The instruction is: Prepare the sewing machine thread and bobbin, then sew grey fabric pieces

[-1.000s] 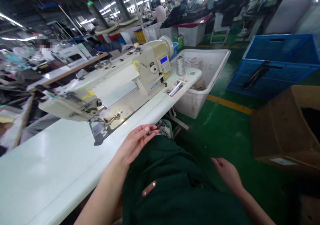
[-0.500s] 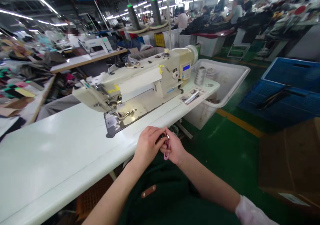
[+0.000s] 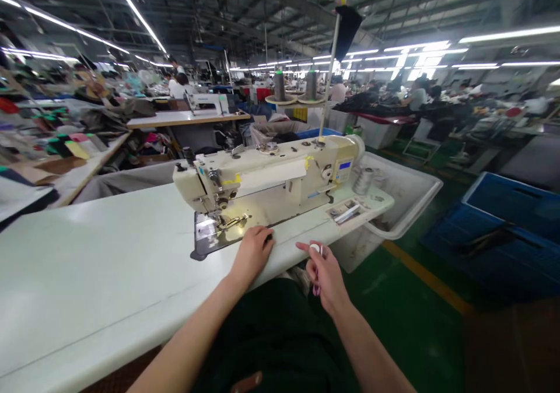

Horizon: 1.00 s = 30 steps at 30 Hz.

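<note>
My right hand [image 3: 329, 276] is closed in front of the table edge, its index finger pointing left. In it is a small tool with a pink loop handle [image 3: 316, 288], mostly hidden by the fingers. A small white round piece [image 3: 315, 248] shows at the thumb and index finger; I cannot make out its kind. My left hand [image 3: 254, 252] rests on the front of the sewing machine's bed, palm down, fingers loosely bent and apart, with nothing visible in them. The cream sewing machine [image 3: 273, 160] stands beyond both hands, its needle end to the left.
A grey thread cone [image 3: 363, 181] and a small tray [image 3: 347, 212] sit at the table's right end. A white bin [image 3: 420, 192] stands behind it, blue crates [image 3: 503, 224] to the right. The white table [image 3: 109, 253] stretches left. Other people work farther back.
My hands were together over my lap and have parted. The left has moved onto the machine bed; the right keeps the pink-looped tool. The view has tilted up.
</note>
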Available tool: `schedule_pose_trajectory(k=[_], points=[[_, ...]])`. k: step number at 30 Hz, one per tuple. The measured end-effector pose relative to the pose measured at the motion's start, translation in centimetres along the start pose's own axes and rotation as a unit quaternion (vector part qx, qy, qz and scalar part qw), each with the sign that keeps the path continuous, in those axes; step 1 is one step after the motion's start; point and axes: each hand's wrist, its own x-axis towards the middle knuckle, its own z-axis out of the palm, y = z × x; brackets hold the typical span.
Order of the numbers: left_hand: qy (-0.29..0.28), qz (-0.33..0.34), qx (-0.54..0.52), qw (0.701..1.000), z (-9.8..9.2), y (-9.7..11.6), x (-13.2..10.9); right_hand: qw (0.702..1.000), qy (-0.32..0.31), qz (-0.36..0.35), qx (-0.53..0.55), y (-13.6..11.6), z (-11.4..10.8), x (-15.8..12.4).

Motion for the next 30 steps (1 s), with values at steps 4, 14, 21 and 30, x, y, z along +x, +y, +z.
schedule_pose_trajectory(k=[4, 14, 21, 30], points=[[0.014, 0.045, 0.089, 0.995, 0.7, -0.7, 0.6, 0.997, 0.002, -0.034, -0.068, -0.3, 0.3, 0.7], [0.048, 0.041, 0.15, 0.987, 0.6, -1.1, 0.0, 0.966, 0.003, -0.128, -0.224, 0.3, 1.2, 3.6], [0.039, 0.092, 0.196, 0.976, 1.0, -2.4, -0.4, 0.868, 0.081, -0.227, -0.435, -2.1, 0.8, 10.4], [0.138, 0.145, 0.113, 0.973, 0.1, -0.6, -2.6, 0.725, 0.088, -0.19, -0.656, -2.7, 2.2, 12.7]])
